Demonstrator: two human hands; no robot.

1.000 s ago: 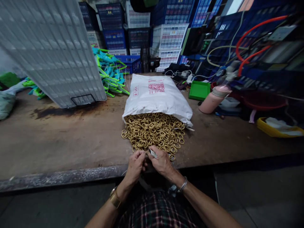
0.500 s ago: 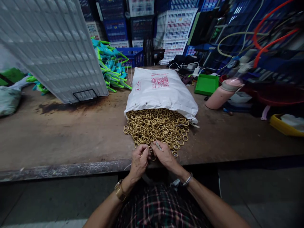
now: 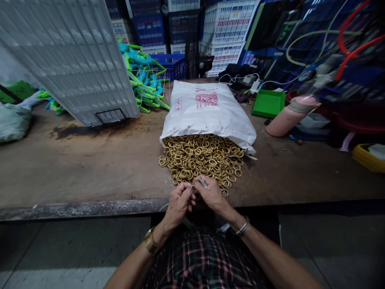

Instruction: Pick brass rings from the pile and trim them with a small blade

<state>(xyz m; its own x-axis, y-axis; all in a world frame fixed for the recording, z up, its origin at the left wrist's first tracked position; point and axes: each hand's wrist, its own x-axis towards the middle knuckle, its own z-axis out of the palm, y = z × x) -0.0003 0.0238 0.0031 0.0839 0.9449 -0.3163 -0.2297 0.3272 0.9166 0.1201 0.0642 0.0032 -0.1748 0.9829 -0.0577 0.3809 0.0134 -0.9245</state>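
Observation:
Gold-coloured rings (image 3: 198, 158) spill in a heap from the mouth of a white sack (image 3: 210, 114) with red print. At the near edge of the heap my two hands meet, fingertips almost touching. My left hand (image 3: 180, 200) is closed in a pinch; what lies between its fingers is too small to make out, perhaps a ring. My right hand (image 3: 212, 194) is closed around a small, slim metal tool (image 3: 203, 182), whose pale tip sticks up between thumb and forefinger. Its working end is hidden by the fingers.
A grey ribbed panel (image 3: 90, 72) stands left on the brown table (image 3: 90, 168), beside green and turquoise plastic parts (image 3: 147, 80). To the right are a green tray (image 3: 268, 103), a pink bottle (image 3: 288, 118) and a yellow container (image 3: 367, 158). Stacked crates (image 3: 228, 24) rise behind.
The view has shifted slightly. My hands stay together at the heap's near edge; a ring that showed below them earlier is no longer visible there. My left fingers have moved a little.

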